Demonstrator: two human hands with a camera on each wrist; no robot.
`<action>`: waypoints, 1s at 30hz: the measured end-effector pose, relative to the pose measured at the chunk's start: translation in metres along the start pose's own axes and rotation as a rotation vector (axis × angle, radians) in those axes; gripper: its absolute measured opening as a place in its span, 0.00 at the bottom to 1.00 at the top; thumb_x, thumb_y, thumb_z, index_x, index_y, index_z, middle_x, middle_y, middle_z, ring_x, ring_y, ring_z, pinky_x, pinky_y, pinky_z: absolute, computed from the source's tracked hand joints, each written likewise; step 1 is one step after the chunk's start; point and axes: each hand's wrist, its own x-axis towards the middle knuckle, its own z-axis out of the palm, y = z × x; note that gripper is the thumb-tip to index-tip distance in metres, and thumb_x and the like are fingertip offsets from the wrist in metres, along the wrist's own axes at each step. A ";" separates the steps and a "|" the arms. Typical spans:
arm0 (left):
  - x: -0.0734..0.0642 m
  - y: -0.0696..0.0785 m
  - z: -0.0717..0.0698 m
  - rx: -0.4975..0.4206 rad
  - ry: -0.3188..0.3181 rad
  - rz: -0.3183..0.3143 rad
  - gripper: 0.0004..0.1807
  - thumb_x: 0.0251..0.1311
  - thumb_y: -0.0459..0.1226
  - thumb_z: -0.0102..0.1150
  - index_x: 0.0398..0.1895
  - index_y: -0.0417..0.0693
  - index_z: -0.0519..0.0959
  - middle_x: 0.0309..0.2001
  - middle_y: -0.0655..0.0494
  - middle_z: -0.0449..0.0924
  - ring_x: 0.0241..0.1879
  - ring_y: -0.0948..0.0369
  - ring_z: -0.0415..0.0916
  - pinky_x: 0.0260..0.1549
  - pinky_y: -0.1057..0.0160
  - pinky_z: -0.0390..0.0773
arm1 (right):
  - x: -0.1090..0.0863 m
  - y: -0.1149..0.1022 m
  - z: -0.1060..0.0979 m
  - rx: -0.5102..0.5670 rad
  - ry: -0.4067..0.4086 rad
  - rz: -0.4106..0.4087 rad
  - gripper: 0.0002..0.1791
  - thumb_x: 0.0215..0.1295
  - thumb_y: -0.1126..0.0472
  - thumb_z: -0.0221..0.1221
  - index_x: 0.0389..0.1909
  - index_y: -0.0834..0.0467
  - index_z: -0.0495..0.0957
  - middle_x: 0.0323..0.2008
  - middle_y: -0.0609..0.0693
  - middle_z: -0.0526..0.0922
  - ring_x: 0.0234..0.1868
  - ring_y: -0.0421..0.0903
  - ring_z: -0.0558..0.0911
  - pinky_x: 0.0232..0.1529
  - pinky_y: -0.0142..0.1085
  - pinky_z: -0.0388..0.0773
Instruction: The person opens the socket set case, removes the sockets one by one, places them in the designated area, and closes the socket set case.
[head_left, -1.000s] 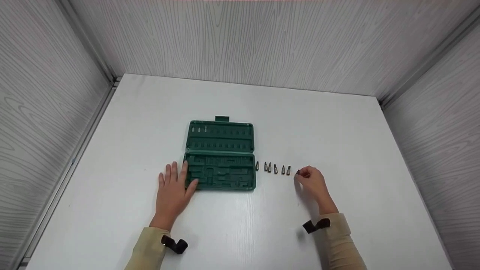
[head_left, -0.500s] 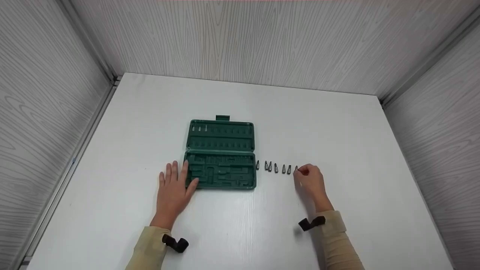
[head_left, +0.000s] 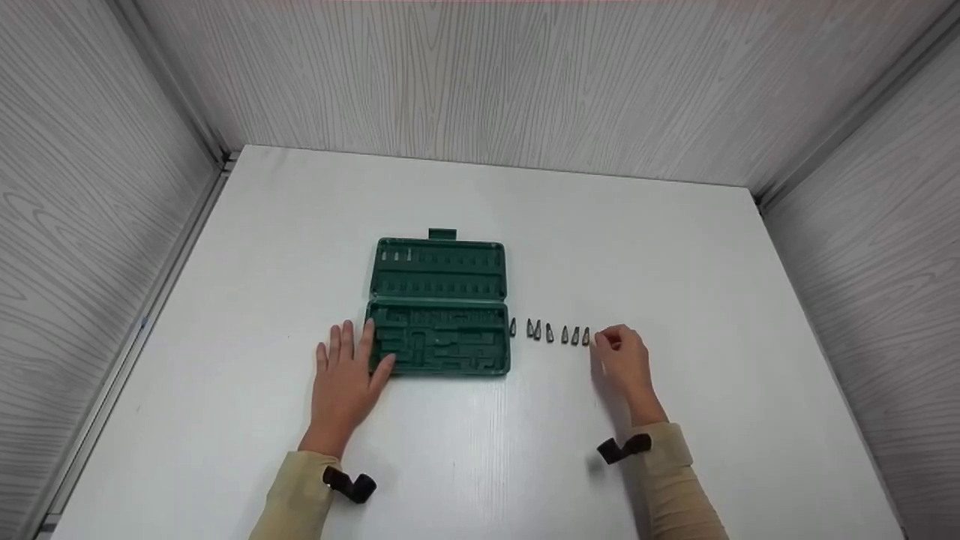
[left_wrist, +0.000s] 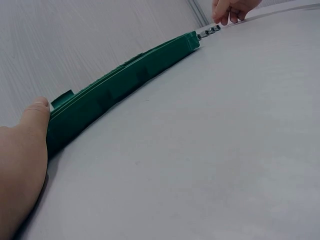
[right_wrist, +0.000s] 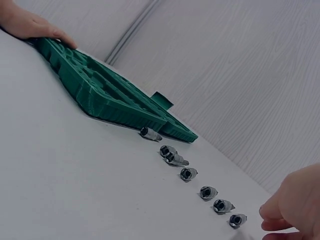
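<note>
An open green plastic tool case (head_left: 439,301) lies on the white table, its moulded recesses facing up. My left hand (head_left: 345,394) rests at the case's left edge with fingers stretched out; in the left wrist view the thumb (left_wrist: 37,112) touches the case's side. To the right of the case stretches a row of several small metal bit sockets, from the leftmost bit socket (right_wrist: 150,133) at the case's edge to the rightmost bit socket (right_wrist: 238,220). Just right of that last one is my right hand (head_left: 624,364), fingers loosely bent, apart from it and holding nothing visible.
A latch tab (head_left: 442,234) sticks out at the case's far edge. Three small pale marks show in the far row of recesses. Wood-grain panels (head_left: 480,82) stand behind the table and at both sides.
The right hand set the bit socket it pinched down at the right end of the row and let go, its fingers now just right of it. The left hand stayed in place.
</note>
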 end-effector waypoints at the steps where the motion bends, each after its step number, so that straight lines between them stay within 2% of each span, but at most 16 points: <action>1: 0.000 0.000 0.000 -0.003 0.000 0.001 0.41 0.64 0.64 0.33 0.74 0.52 0.47 0.71 0.38 0.45 0.70 0.44 0.37 0.63 0.42 0.37 | 0.000 -0.001 0.000 0.001 0.014 -0.016 0.12 0.67 0.58 0.53 0.41 0.64 0.75 0.39 0.57 0.75 0.40 0.51 0.73 0.40 0.41 0.70; 6: 0.001 -0.001 -0.001 -0.005 0.019 0.005 0.41 0.64 0.63 0.33 0.73 0.51 0.49 0.70 0.36 0.47 0.70 0.43 0.38 0.63 0.41 0.38 | 0.001 -0.008 0.001 0.033 0.090 -0.123 0.10 0.65 0.60 0.55 0.38 0.64 0.77 0.37 0.57 0.76 0.37 0.51 0.73 0.39 0.40 0.69; 10: 0.001 0.000 -0.001 -0.002 0.022 0.006 0.41 0.64 0.64 0.33 0.73 0.50 0.50 0.70 0.36 0.47 0.70 0.43 0.39 0.63 0.41 0.38 | 0.000 -0.021 0.008 0.070 0.086 -0.187 0.10 0.65 0.60 0.55 0.38 0.63 0.77 0.36 0.55 0.76 0.36 0.49 0.72 0.37 0.39 0.68; 16: 0.001 0.000 0.000 -0.012 0.002 0.000 0.41 0.64 0.64 0.32 0.73 0.51 0.49 0.71 0.37 0.46 0.70 0.43 0.38 0.63 0.42 0.37 | -0.005 -0.045 0.028 0.109 0.035 -0.278 0.07 0.64 0.61 0.57 0.35 0.62 0.78 0.34 0.53 0.76 0.34 0.48 0.74 0.36 0.38 0.70; 20: 0.000 0.000 0.001 -0.010 0.000 0.000 0.41 0.64 0.64 0.32 0.73 0.51 0.49 0.71 0.37 0.46 0.70 0.44 0.37 0.63 0.42 0.37 | -0.009 -0.059 0.046 0.115 -0.034 -0.316 0.05 0.64 0.62 0.58 0.35 0.60 0.78 0.33 0.51 0.76 0.34 0.46 0.74 0.36 0.37 0.71; 30: -0.001 0.001 0.000 -0.024 0.017 0.009 0.41 0.64 0.64 0.33 0.73 0.51 0.50 0.70 0.38 0.47 0.70 0.44 0.38 0.63 0.42 0.38 | -0.017 -0.090 0.082 0.063 -0.163 -0.428 0.05 0.66 0.59 0.56 0.37 0.57 0.77 0.33 0.47 0.75 0.34 0.43 0.73 0.34 0.36 0.73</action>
